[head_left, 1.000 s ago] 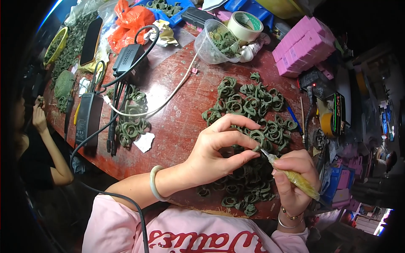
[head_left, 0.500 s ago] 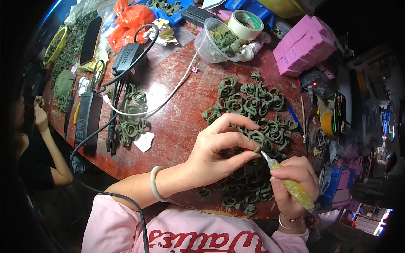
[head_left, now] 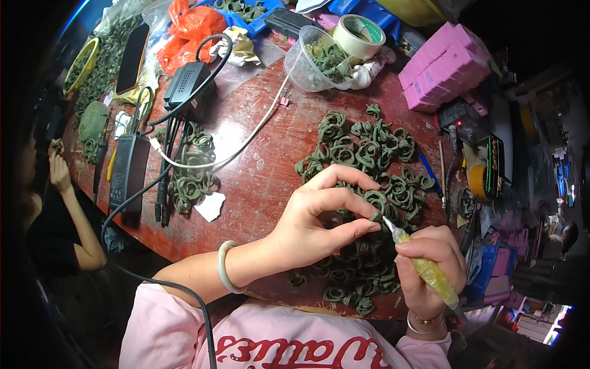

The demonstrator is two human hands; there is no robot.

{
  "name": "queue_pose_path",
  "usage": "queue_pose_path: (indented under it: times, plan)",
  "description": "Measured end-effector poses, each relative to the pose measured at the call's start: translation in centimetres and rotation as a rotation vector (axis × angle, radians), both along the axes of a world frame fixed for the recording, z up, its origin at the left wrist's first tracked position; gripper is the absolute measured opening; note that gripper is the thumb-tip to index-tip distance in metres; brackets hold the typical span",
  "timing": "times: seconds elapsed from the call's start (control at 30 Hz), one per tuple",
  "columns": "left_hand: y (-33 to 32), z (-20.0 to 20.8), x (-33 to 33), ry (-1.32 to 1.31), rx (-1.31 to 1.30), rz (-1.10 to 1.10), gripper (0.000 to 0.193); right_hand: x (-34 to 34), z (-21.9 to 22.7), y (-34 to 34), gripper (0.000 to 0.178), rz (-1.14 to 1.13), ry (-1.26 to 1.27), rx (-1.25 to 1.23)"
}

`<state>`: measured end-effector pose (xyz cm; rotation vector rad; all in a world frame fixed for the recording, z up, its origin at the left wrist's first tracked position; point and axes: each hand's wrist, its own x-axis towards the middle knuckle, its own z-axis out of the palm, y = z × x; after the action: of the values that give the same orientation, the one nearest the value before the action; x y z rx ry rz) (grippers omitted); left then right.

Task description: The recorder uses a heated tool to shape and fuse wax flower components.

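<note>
My left hand (head_left: 322, 212), with a pale bangle on the wrist, pinches a small dark-green ring (head_left: 377, 216) between thumb and fingertips. A pen-like tool with a pointed metal tip and a yellow, film-wrapped handle (head_left: 432, 276) is gripped in my right hand (head_left: 430, 264). Its tip meets or nearly meets the ring; I cannot tell which. Beyond and under my hands spreads a pile of similar green rings (head_left: 369, 147), and more dark ones (head_left: 350, 286) lie close to my body.
On the red table (head_left: 270, 111) a black adapter (head_left: 130, 166) and cables lie left, near another ring cluster (head_left: 190, 178). A clear bowl (head_left: 301, 74), tape roll (head_left: 359, 37) and pink block stack (head_left: 442, 67) stand at the back. Another person's hand (head_left: 59, 169) shows far left.
The tool and my right hand have shifted very slightly to the right and down. My left hand keeps its pinch on the ring, almost unmoved.
</note>
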<state>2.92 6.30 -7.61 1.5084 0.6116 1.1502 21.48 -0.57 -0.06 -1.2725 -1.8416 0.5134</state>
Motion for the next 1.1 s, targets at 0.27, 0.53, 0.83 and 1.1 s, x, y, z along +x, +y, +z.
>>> queue_pose_path:
  times: [0.27,0.53,0.83,1.1]
  plan:
    - [0.0,0.4,-0.1,0.053,0.070,0.038,0.014,-0.2,0.4,0.4,0.015,-0.022,-0.036,0.011]
    - [-0.1,0.3,-0.1,0.084,0.126,0.009,0.013,0.0,0.2,0.8,0.014,0.014,-0.059,0.024]
    - [0.0,-0.1,0.0,0.034,0.049,-0.071,0.013,1.1,0.5,0.0,0.011,-0.198,0.070,0.159]
    - [0.2,0.0,-0.2,-0.013,-0.107,-0.090,0.013,0.0,0.4,0.5,0.011,-0.031,0.046,-0.033]
